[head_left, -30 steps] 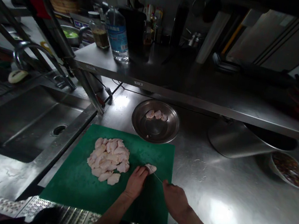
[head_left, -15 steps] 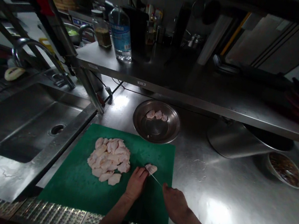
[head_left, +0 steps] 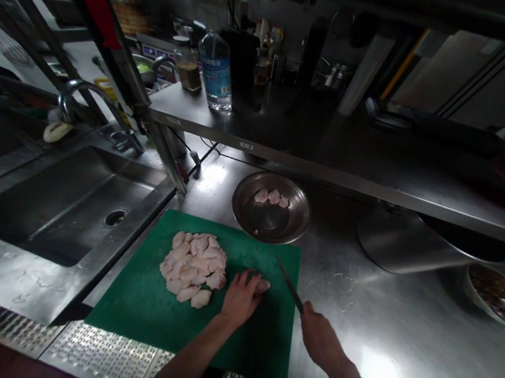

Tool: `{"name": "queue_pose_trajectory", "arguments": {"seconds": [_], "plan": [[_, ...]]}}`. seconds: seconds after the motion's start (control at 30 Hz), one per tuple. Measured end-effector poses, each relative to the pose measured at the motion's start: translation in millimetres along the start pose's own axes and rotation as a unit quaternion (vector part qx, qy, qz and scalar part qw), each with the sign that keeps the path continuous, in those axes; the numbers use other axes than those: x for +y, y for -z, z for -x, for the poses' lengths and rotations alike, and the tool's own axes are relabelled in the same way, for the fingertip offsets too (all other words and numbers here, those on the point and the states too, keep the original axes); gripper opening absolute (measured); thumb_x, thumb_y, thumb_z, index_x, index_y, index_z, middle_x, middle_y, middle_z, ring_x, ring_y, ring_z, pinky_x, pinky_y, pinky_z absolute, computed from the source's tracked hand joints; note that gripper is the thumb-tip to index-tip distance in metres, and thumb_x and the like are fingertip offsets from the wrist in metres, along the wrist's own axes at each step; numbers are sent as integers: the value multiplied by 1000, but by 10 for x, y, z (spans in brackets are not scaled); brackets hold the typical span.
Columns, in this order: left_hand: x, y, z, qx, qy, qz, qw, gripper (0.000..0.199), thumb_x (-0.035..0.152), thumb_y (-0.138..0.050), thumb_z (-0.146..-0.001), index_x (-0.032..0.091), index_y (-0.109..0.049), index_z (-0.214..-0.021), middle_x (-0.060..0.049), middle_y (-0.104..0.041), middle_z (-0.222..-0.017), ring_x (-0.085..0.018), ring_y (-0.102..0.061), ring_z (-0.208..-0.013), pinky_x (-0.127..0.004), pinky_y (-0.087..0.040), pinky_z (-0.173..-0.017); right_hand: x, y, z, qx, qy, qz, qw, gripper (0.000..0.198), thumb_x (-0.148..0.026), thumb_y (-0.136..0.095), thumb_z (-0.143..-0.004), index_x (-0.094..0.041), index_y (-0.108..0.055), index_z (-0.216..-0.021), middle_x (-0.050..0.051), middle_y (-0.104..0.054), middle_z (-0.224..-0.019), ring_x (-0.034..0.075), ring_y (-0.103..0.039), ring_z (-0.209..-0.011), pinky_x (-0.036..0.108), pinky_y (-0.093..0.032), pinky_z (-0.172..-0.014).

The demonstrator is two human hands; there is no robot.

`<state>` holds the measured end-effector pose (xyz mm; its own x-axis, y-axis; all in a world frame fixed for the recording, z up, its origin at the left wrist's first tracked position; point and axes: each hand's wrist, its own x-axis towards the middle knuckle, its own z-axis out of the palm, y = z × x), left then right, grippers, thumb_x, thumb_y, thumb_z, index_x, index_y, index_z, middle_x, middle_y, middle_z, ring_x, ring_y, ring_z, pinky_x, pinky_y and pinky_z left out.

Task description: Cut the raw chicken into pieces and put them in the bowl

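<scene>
Steel counter (head_left: 370, 320) across the lower view, with a sink (head_left: 50, 199) let in at the left. Flat on the counter, green cutting board (head_left: 130, 298), long side roughly crosswise. At its far edge, round metal bowl (head_left: 271, 221). On the left half of the board, heap of raw meat (head_left: 195, 263), pale and loosely rounded. Just past the right edge, right hand (head_left: 321, 341), closed firmly around the knife (head_left: 289, 283). Blade slanting on a diagonal, tip pointing forward and left over the board, handle end back and right; whether touching the board, cannot tell. On the right half, left hand (head_left: 240, 301), palm down, fingers spread over a piece of raw meat (head_left: 262, 286); whether gripping or merely resting, cannot tell. Exposed end pointing right, toward the knife but apart from it; full long axis hidden under the fingers. Smallest, inside the bowl, three chunks of meat (head_left: 273, 197), lined up crosswise.
</scene>
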<state>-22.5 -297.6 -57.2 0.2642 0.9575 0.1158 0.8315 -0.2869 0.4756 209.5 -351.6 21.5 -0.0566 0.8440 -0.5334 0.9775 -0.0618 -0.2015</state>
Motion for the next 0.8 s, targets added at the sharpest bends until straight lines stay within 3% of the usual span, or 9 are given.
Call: {"name": "queue_pose_trajectory", "arguments": {"seconds": [0.13,0.23,0.33,0.4,0.47,0.5,0.57,0.67,0.8], "plan": [[346,74,-182,-154,44,-33,987,32,11,-60,-78,21,-65,-109,-13,-69,-107,-30,-66,-101,-43,-54,-85,518,-377,157,10,-35,-100,994,30,-9,-24,-101,-8,-46,-121,18,-74,-87,23,-75,-80,29,-45,-61],[502,259,-347,-180,129,57,974,25,15,-64,-77,22,-64,-101,-7,-72,-94,-25,-69,-88,-35,-53,-76,679,-663,214,9,-48,-148,988,31,-13,-19,-103,-13,-47,-116,17,-74,-85,23,-74,-75,30,-43,-59],[533,752,-722,-64,108,132,983,29,21,-67,-80,21,-63,-108,-6,-71,-99,-22,-68,-90,-35,-53,-81,652,-768,247,2,-54,-172,984,31,-14,-18,-103,-16,-47,-111,17,-74,-88,23,-75,-76,29,-44,-60],[437,1193,-1050,88,46,140,985,54,30,-75,-79,20,-56,-128,-12,-64,-124,-24,-63,-108,-38,-51,-95,570,-753,247,-5,-52,-173,984,28,-13,-19,-103,-17,-46,-110,16,-74,-86,22,-74,-75,29,-42,-59],[226,1591,-1297,192,19,95,977,47,30,-69,-85,20,-57,-129,-12,-61,-129,-25,-59,-119,-41,-47,-104,475,-721,227,-14,-47,-165,985,26,-11,-20,-103,-18,-45,-108,14,-74,-83,21,-74,-73,28,-40,-57],[87,1737,-1349,205,37,60,976,37,28,-63,-89,20,-60,-124,-12,-63,-124,-25,-60,-115,-41,-47,-102,430,-710,213,-18,-40,-163,986,25,-11,-21,-103,-18,-45,-107,14,-74,-82,21,-73,-72,27,-38,-57],[-211,1878,-1278,129,89,-30,987,25,23,-53,-93,18,-65,-114,-10,-69,-109,-23,-64,-101,-38,-50,-93,354,-709,181,-21,-22,-162,986,25,-11,-22,-103,-18,-46,-105,13,-74,-82,20,-72,-71,27,-38,-57],[-554,1744,-874,-31,118,-144,982,21,15,-53,-88,19,-70,-98,-10,-72,-98,-24,-65,-92,-39,-48,-89,261,-734,140,-14,12,-169,986,28,-12,-21,-104,-17,-48,-108,13,-73,-83,20,-72,-72,27,-40,-59],[-712,1425,-489,-61,88,-185,977,29,6,-59,-77,18,-71,-100,-12,-72,-112,-28,-60,-111,-46,-38,-106,119,-704,92,-24,53,-170,984,35,-9,-21,-101,-12,-53,-117,15,-75,-92,21,-74,-84,29,-48,-70]]}}
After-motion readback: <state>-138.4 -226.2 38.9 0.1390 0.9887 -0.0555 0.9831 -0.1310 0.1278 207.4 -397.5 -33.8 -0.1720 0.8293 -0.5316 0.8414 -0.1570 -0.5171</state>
